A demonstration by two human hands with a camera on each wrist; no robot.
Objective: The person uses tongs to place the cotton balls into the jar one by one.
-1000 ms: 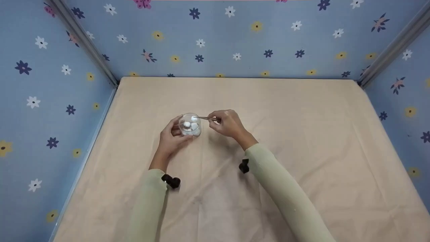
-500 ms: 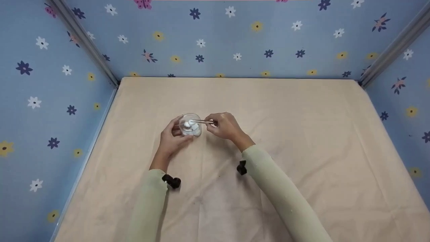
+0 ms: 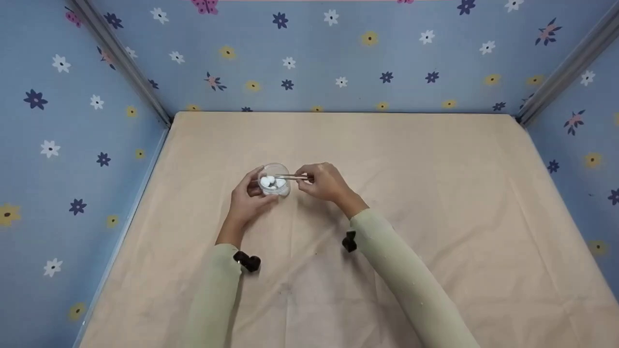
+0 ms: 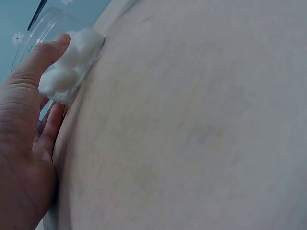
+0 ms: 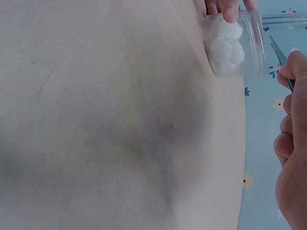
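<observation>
A clear round jar (image 3: 274, 169) stands on the cloth with several white cotton balls (image 5: 225, 50) inside. My left hand (image 3: 245, 202) holds it by the side, the thumb lying across the wall in the left wrist view. From the right, my right hand (image 3: 325, 182) pinches slim metal tweezers (image 3: 292, 177), their tips reaching over the jar's mouth. The two prongs look slightly apart in the head view, and no cotton ball shows between them. In the right wrist view the tweezers (image 5: 278, 51) point toward the jar's rim.
A beige cloth (image 3: 411, 193) with creases covers the table. Blue flowered panels (image 3: 329, 58) enclose the back and both sides, with grey metal posts (image 3: 123, 60) at the corners. Dark wrist cameras (image 3: 247, 261) sit on both sleeves.
The tweezers have moved left and slightly down over the jar. The cotton ball at their tips now lies among the others, apparently released. My left hand keeps its hold on the jar.
</observation>
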